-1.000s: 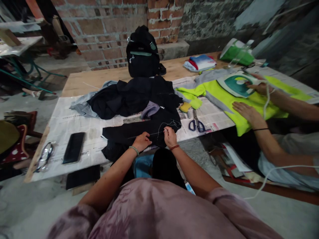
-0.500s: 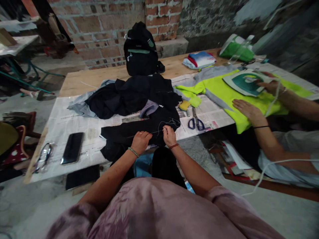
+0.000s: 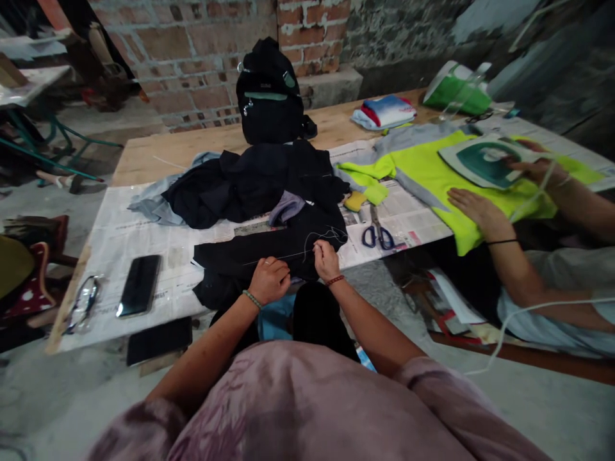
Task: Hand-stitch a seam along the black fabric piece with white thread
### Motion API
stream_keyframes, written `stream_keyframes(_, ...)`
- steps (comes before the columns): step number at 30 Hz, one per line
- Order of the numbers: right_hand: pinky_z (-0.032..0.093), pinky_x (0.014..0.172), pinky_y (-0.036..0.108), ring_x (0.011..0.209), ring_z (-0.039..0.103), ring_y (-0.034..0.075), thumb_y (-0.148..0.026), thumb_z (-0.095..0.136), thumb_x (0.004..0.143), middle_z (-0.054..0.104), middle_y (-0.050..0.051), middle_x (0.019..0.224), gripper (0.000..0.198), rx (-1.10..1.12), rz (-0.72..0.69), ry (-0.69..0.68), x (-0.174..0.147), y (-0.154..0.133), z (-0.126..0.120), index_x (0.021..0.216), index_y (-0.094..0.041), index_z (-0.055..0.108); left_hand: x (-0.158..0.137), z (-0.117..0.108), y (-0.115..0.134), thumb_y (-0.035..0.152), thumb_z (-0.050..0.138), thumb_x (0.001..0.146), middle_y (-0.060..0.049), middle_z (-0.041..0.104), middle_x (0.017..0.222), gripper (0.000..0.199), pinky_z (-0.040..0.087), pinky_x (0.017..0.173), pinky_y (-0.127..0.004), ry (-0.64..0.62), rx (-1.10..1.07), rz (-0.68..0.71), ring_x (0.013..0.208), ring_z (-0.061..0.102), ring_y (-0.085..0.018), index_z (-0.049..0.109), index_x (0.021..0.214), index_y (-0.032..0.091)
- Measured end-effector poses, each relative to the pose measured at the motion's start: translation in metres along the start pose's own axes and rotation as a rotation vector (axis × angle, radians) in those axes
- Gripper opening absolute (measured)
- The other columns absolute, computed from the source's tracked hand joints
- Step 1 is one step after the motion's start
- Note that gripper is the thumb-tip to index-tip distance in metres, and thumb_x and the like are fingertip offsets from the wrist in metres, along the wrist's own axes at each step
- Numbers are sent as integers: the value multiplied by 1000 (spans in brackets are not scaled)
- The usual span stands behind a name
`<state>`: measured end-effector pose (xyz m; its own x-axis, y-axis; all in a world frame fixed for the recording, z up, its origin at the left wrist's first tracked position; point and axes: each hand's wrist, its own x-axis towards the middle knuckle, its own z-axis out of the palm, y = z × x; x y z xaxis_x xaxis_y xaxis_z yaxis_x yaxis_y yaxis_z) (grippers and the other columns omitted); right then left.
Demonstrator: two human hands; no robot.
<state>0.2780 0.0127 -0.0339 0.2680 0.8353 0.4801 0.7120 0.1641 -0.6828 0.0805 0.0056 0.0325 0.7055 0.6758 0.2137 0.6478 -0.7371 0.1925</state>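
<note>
A black garment (image 3: 225, 253) lies near the table's front edge, with a line of white thread (image 3: 331, 234) along it that loops loosely by my right hand. My left hand (image 3: 270, 280) is closed on the garment's near edge, its fingers bent over the cloth. To its right, my right hand (image 3: 327, 261) makes a pinch at the cloth beside the thread. Whatever sits between those fingertips is too small to make out. Blue-handled scissors (image 3: 378, 235) rest on newspaper to the right of my right hand.
A co-worker's hands (image 3: 480, 211) work an iron (image 3: 490, 160) on a neon-yellow garment (image 3: 423, 166) at right. Its white cord (image 3: 504, 333) hangs nearby. A phone (image 3: 139, 285) and glasses (image 3: 84, 304) lie left. Behind are dark clothes (image 3: 254, 182) and a black backpack (image 3: 270, 96).
My left hand has shifted slightly left and down along the cloth; my right hand has barely moved. The co-worker's iron has slid a little to the right.
</note>
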Motion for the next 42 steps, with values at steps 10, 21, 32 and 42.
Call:
stream_keyframes(10, 45, 63, 26, 62, 56, 12, -31, 37, 83, 58, 0, 68, 21, 350, 244, -71, 13, -10, -18, 90, -17, 52, 1, -2, 12, 23, 43, 82, -7, 63, 86, 21, 29, 73, -38, -1, 95, -3, 85, 48, -21, 63, 77, 19)
stream_keyframes(21, 39, 78, 33, 84, 54, 16, -11, 36, 80, 60, 5, 84, 27, 102, -374, -257, 27, -52, -62, 89, -20, 59, 22, -39, 4, 24, 53, 76, 0, 67, 83, 17, 35, 73, -30, 204, -159, -146, 76, 54, -14, 67, 68, 22)
stream_keyframes(32, 35, 82, 37, 91, 50, 20, -27, 56, 75, 59, 8, 93, 22, -54, -466, -350, 19, -60, -54, 94, -17, 57, 22, -42, 5, 22, 57, 74, -2, 65, 76, 13, 37, 71, -29, 261, -196, -128, 74, 55, -14, 64, 65, 19)
stream_keyframes(42, 37, 77, 33, 80, 54, 16, -24, 48, 82, 63, 5, 82, 13, -5, -469, -306, 16, -58, -50, 85, -19, 60, 19, -36, 1, 23, 57, 75, -3, 63, 74, 9, 42, 70, -27, 285, -273, -109, 71, 57, -13, 61, 70, 17)
